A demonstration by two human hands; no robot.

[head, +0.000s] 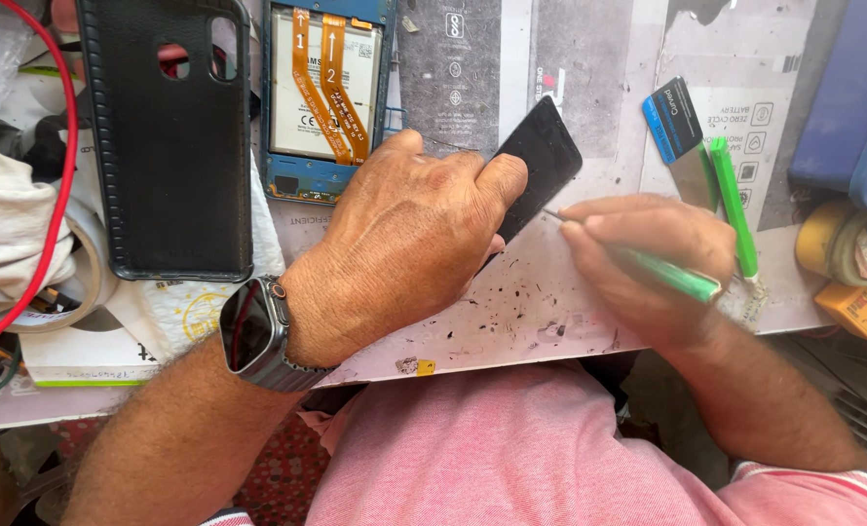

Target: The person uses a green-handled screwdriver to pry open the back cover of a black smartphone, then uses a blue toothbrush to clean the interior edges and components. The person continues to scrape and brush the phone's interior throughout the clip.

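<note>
My left hand [409, 244] clamped flat over thin black rectangular glass panel [543, 156], panel poking out beyond fingertips. My right hand [653, 258] pinching green-handled metal pick [672, 276], tip touching panel edge.

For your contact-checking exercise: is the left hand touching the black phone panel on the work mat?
Touching. The head view shows the left hand pressed over the black phone panel, its thumb lying along the panel's edge with no gap.

Open stained work mat [550, 312] below the hands. Blocked upper left by black rubber phone case [175, 136] and opened blue phone with orange ribbon cables [321, 93]; right side crowded by green plastic stick [735, 205], blue card [672, 119], yellow tape rolls [843, 244].
</note>
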